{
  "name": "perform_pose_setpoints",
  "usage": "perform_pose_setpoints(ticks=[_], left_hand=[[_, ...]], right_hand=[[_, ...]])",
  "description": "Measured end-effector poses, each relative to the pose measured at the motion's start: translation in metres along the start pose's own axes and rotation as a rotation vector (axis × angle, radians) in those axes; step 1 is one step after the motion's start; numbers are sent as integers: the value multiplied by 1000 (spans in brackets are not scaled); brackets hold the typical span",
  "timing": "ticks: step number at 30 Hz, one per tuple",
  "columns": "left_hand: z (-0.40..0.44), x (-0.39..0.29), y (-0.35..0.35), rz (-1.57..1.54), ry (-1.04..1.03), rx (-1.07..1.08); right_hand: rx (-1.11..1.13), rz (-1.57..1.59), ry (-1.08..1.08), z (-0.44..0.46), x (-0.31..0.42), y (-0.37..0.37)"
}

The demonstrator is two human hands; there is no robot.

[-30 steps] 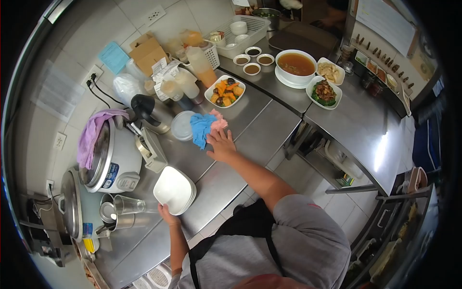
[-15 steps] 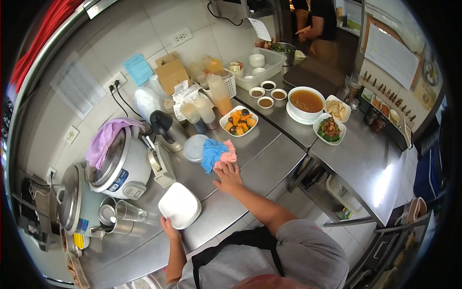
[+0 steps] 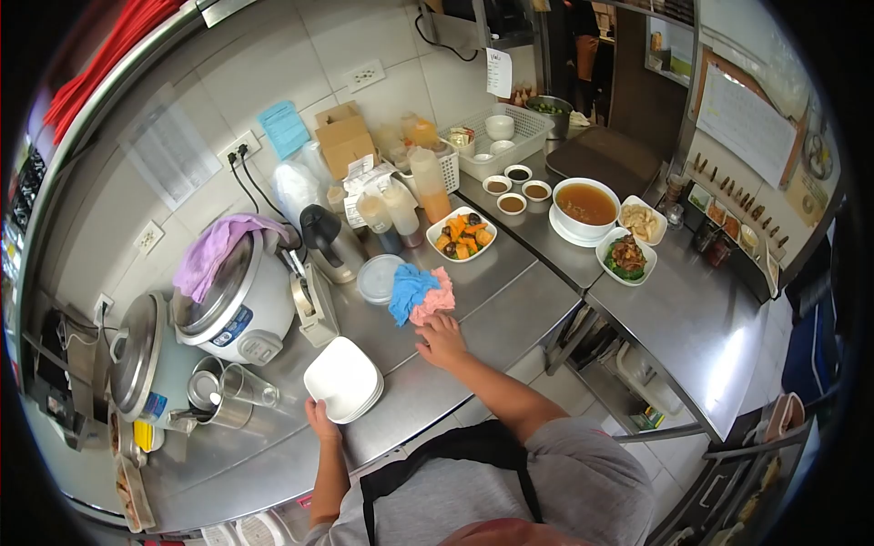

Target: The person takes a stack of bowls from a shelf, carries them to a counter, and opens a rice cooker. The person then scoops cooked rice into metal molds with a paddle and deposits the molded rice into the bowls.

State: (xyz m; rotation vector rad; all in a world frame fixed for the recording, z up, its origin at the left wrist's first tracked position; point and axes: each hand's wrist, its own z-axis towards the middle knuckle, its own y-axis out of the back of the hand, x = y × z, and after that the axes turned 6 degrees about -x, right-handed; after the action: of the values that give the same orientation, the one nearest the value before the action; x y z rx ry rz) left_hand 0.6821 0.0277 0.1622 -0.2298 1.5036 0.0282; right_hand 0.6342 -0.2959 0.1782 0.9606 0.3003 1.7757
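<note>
My left hand [image 3: 322, 419] is at the near left edge of a stack of white square bowls [image 3: 341, 378], its fingers against the rims. Whether it grips them is hard to tell. My right hand [image 3: 442, 340] has its fingers spread on the steel counter, at the near edge of a pink cloth [image 3: 434, 298]. A blue cloth [image 3: 411, 293] lies against the pink one. Beside them is a round clear lid [image 3: 379, 278]. Behind the cloths stands a square bowl of orange and dark pieces [image 3: 462, 237].
Two large cookers [image 3: 238, 300] stand at the left, near metal cups [image 3: 228, 400] and a thermos [image 3: 331, 244]. Squeeze bottles [image 3: 429, 185] line the wall. A soup bowl [image 3: 584, 206], sauce dishes [image 3: 512, 204] and two food bowls [image 3: 626, 257] are at the back right.
The view has shifted, so the counter things appear lower and farther right. My right hand has drawn slightly back from the cloths. My left hand stays at the bowl stack.
</note>
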Motion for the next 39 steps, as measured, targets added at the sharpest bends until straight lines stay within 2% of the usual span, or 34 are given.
perform_pose_setpoints(ticks=[1,7,9,13,20,22,24,26,28,32,39], left_hand=[[0,-1,-1,-2,-10,-3],[1,2,1,42,-42,-9],[-7,-10,-5,4,-2,0],[-1,-4,-1,16,9,5],[-8,-14,-13,6,4,-32],[13,35,11,70,-79,-35],[1,10,-1,151,-75,-42],[-5,1,-8,68,-58,-51],[-10,-6,-13,-17,-21,-74],[-11,-4,-10,47,-27,-75],[-12,-5,-13,33,-41,-68]], right_hand=[[-17,11,52,-6,-3,2],[93,-125,-52,-52,-15,24],[69,-113,-63,-52,-11,39],[5,348,-507,-38,-18,46],[131,179,-369,-29,-19,26],[129,126,-264,-21,-13,15],[124,-33,-131,-14,-6,11],[114,-161,-43,-11,-5,5],[124,-170,-35,-11,-7,2],[112,-120,-6,-16,-11,1],[137,-86,-74,-14,-3,10]])
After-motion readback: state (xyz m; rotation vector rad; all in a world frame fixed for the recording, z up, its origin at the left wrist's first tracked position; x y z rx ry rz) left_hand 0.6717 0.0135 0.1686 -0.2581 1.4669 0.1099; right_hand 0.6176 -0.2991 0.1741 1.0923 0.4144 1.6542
